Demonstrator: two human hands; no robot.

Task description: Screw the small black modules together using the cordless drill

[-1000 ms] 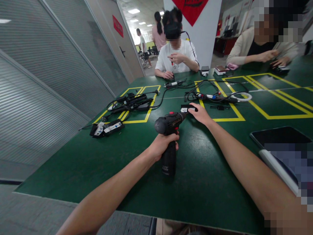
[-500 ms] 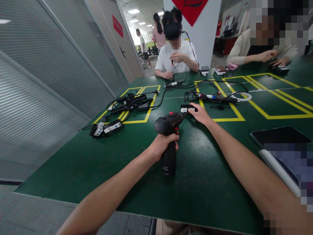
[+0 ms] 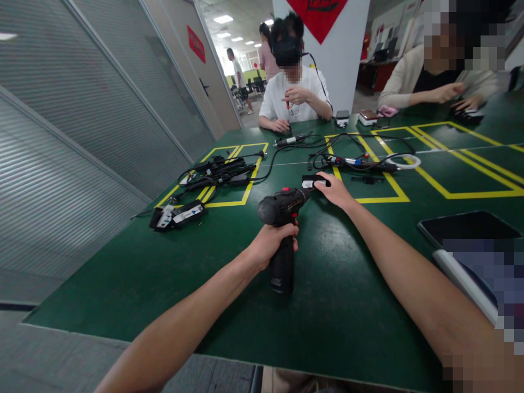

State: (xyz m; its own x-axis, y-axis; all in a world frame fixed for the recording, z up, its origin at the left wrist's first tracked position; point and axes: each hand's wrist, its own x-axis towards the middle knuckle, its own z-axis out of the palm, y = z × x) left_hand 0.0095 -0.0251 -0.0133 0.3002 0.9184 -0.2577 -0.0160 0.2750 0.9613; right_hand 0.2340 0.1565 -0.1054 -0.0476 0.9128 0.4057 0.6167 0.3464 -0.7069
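My left hand is wrapped round the grip of a black cordless drill with red switches. The drill is upright, its chuck pointing away and to the right. At its tip is a small black part with a white face. The fingers of my right hand grip that part's right end on the table. Whether the drill's bit touches the part, I cannot tell. Left of the drill on the green table lie black housings with white inserts.
Black cables and adapters lie at the left in a yellow-taped area. Behind my right hand are a corded electric screwdriver and a white ring. A dark tablet lies at right. Two people work across the table.
My hands, the drill and the small part have barely moved. Across the table, a person has shifted a red tool slightly.
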